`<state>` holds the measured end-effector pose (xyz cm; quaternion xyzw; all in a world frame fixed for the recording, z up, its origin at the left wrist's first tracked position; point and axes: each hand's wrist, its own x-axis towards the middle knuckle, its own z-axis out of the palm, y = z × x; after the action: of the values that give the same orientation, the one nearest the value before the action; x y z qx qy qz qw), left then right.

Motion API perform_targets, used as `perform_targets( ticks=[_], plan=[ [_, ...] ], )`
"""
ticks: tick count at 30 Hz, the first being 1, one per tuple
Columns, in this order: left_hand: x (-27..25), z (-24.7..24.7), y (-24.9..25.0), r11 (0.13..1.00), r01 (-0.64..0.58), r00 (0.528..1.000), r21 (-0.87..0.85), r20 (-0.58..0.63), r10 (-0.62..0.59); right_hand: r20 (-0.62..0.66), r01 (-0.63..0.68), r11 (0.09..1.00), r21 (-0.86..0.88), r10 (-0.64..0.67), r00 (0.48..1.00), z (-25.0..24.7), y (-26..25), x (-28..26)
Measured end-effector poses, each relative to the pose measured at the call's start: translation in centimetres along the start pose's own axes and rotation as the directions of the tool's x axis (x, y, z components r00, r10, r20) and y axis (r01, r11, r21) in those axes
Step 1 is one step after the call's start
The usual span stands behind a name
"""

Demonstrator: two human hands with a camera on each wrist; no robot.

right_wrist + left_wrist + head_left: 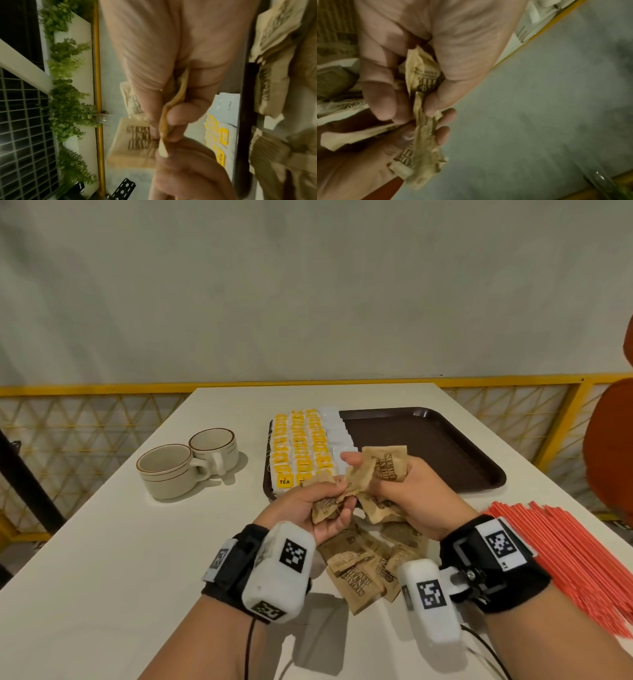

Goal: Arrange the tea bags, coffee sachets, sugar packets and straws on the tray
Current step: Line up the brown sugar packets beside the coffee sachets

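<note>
Showing green plants [68, 102], right wrist view alone.

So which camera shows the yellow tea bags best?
The head view: the tea bags lie in neat rows along the left part of the brown tray, all in sight. The right wrist view catches only a few yellow labels, blurred, beside the right hand. In the left wrist view I cannot make out any.

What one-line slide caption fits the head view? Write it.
Both hands, left and right, hold brown sugar packets above a tray lined with tea bags.
</note>
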<state>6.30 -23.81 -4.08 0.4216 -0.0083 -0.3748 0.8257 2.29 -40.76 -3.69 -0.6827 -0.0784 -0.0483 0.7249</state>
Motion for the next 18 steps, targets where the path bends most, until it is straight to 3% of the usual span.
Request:
perform_targets(
  ticks=[5, 18],
  plan=[
    [0.7, -0.2, -0.2, 0.996, -0.017, 0.998, 0.092, -0.056, 0.023, -0.130, -0.028, 1.000, -0.002, 0.027, 0.991, -0.3, 0.2, 0.2],
    [1.2, 0.3, -0.7, 0.985, -0.154, 0.985, 0.084, -0.072, 0.160, -0.070, -0.113, 0.994, -0.007, 0.112, 0.991, 0.8, 0.9, 0.3]
  ],
)
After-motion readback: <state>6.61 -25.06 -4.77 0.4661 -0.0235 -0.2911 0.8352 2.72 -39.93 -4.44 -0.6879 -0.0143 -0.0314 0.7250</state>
